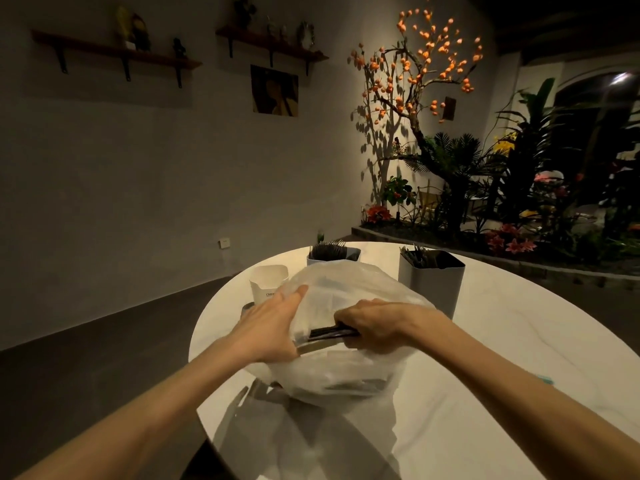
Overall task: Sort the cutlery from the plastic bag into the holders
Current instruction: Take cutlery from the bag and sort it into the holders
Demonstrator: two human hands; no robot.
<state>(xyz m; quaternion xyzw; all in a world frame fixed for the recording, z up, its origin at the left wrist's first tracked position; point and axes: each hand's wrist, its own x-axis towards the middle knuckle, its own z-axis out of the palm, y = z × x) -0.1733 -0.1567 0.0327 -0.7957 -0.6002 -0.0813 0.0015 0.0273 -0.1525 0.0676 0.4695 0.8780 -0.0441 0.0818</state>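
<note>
My left hand lies flat, fingers straight, on the plastic bag at lower centre of the frame, steadying it on the table. Right of it my right hand is curled round a dark cutlery bundle whose long axis runs left-right. The holders stand above, so I judge the lift goes up-frame.

Holders: I count three behind the plastic bag: a white holder at its left, a fork holder at the far middle, a grey holder at its right.
Bags: one.
Hands: two on the bag, left hand, right hand.
Desks: one desk.
Cutlery pieces: too bundled for me to count.
Wall shelves: two, far beyond the bag.
</note>
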